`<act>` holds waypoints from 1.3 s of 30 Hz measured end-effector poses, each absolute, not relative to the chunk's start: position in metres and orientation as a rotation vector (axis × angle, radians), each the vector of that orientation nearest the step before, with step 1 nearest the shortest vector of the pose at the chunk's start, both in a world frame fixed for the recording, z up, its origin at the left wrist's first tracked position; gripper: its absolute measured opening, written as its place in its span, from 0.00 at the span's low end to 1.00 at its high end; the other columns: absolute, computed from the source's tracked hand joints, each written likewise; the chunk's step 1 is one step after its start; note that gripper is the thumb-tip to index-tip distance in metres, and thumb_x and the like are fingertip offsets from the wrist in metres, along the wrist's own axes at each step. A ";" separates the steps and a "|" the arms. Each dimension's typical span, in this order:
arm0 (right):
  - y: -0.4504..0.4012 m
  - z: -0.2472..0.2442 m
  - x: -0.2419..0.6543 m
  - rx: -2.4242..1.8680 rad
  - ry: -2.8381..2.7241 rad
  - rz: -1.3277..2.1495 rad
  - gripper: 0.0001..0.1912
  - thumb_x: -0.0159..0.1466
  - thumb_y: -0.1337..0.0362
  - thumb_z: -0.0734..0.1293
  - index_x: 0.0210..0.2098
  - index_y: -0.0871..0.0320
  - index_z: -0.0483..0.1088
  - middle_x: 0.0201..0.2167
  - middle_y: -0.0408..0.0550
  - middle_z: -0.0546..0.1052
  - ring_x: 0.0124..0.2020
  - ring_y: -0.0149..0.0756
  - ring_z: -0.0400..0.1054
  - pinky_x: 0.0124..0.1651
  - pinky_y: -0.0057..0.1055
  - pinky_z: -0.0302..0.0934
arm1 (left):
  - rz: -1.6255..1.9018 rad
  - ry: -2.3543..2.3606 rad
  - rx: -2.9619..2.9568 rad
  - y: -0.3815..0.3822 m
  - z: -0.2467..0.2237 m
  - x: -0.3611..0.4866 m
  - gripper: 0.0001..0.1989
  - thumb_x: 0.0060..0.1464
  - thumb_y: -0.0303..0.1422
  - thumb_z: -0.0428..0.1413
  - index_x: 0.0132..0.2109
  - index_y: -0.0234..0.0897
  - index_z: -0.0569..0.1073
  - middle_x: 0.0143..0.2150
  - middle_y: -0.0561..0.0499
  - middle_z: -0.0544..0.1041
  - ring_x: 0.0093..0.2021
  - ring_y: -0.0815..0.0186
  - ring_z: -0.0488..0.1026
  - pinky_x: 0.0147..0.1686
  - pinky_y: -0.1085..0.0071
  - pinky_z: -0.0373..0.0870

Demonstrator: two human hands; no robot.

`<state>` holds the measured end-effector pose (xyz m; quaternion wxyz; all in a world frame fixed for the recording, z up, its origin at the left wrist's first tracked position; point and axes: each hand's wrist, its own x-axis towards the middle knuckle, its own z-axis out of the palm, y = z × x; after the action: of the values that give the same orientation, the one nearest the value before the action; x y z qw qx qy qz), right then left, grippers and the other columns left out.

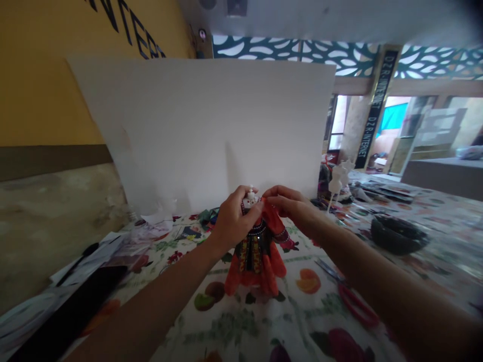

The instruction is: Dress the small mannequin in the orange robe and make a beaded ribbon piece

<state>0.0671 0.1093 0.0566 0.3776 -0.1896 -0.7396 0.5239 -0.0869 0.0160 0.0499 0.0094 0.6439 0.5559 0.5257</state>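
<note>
tablecloth (302, 322), dress (255, 254) between hands (234, 215) (293, 205)

White board (211, 125), upright at rear of the printed cloth (294, 317); yellow wall (49, 75), black-lettered, left; papers (98, 254) — left; dark bowl (400, 236) — right; lettered pillar (373, 108), right background.

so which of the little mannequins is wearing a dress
The mannequin between the left hand and right hand, in the red and black dress; the white mannequin shape farther right is bare.
</note>
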 end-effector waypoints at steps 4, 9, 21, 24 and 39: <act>0.107 0.054 0.073 -0.466 -1.945 1.265 0.06 0.62 0.60 0.67 0.35 0.56 0.71 0.31 0.44 0.72 0.32 0.33 0.63 0.36 0.32 0.57 | 1.691 1.652 1.959 0.012 0.051 -0.094 0.14 0.61 0.40 0.57 0.50 0.40 0.71 0.50 0.47 0.76 0.49 0.62 0.74 0.52 0.65 0.68; 0.109 0.051 0.075 -0.469 -1.975 1.220 0.06 0.63 0.59 0.67 0.32 0.56 0.70 0.29 0.43 0.71 0.30 0.33 0.62 0.35 0.33 0.55 | 1.692 1.554 1.881 0.003 0.046 -0.111 0.14 0.65 0.43 0.51 0.50 0.41 0.72 0.50 0.47 0.76 0.50 0.62 0.73 0.53 0.65 0.68; 0.104 0.053 0.074 -0.524 -1.969 1.189 0.09 0.60 0.57 0.68 0.33 0.57 0.70 0.26 0.42 0.72 0.27 0.31 0.63 0.32 0.31 0.56 | 1.665 1.675 1.835 -0.006 0.029 -0.126 0.06 0.61 0.35 0.54 0.42 0.39 0.72 0.41 0.51 0.77 0.40 0.65 0.74 0.42 0.69 0.70; 0.100 0.055 0.072 -0.533 -1.963 1.222 0.11 0.60 0.55 0.68 0.33 0.56 0.69 0.22 0.41 0.72 0.23 0.31 0.63 0.26 0.30 0.56 | 1.707 1.757 1.904 -0.005 0.034 -0.124 0.04 0.60 0.34 0.54 0.39 0.39 0.72 0.37 0.53 0.76 0.38 0.67 0.73 0.41 0.70 0.69; 0.103 0.053 0.066 -0.487 -1.940 1.079 0.08 0.62 0.59 0.67 0.31 0.56 0.68 0.23 0.41 0.71 0.21 0.29 0.61 0.21 0.28 0.52 | 1.790 1.729 1.960 -0.009 0.043 -0.113 0.03 0.59 0.32 0.55 0.37 0.38 0.72 0.37 0.52 0.76 0.38 0.67 0.73 0.41 0.68 0.69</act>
<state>0.0663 0.1029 0.0534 0.4210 -0.1943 -0.7743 0.4306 -0.1132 -0.0086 0.0433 -0.0130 0.6186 0.5457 0.5651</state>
